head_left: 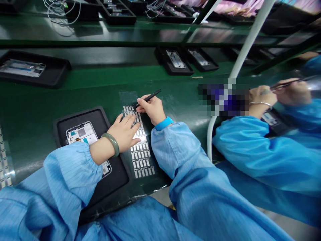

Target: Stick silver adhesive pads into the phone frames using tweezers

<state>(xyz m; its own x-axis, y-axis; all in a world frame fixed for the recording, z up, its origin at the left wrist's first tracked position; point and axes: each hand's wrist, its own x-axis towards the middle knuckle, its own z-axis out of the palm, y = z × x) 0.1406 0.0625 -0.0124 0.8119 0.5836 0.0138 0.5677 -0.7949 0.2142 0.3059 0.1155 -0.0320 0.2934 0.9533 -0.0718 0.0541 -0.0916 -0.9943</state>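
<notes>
On the green bench lies a clear sheet with rows of small silvery stickers (pixel 141 154). My left hand (pixel 125 130) rests flat on this sheet with its fingers spread, a green bangle at the wrist. Pinched in my right hand (pixel 153 108) is a pair of black tweezers (pixel 150 97), slanting up to the right. Their tip meets the upper rows of the sheet, though fingers partly hide it. Under my left forearm sits a black tray (pixel 100 117) holding an opened phone frame (pixel 81 132), partly covered by my sleeve.
A co-worker's hands (pixel 263 95) work at the right, beyond a pale upright tube (pixel 213 134). Black trays with phone frames stand at the back left (pixel 56 72) and back centre (pixel 173 68). A shelf (pixel 87 31) with cables and trays runs behind. Another sticker sheet (pixel 5 164) lies far left.
</notes>
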